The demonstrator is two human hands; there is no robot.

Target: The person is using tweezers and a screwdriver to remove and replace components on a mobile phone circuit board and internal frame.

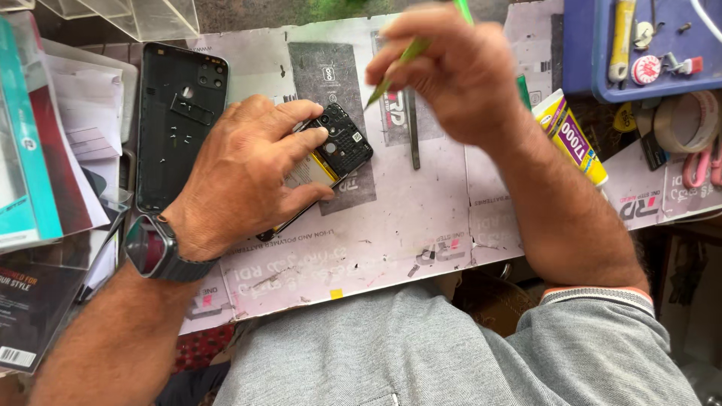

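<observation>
The phone, opened with its black inner frame and a yellow-edged battery showing, is lain on a pale, printed work mat near the middle of the bench. It is pinned flat by the left hand, whose fingers are closed over its lower part, the thumb against the near edge; a dark watch is worn on that wrist. Just beyond the phone's top end, a green tool is pinched in the closed fingers of the right hand, its tip held above the phone and not touching it. A thin dark metal strip is seen on the mat beside the phone. To the left, the removed back cover is laid inner side up. Farther right, a yellow glue tube is set near a blue tray of small tools.
</observation>
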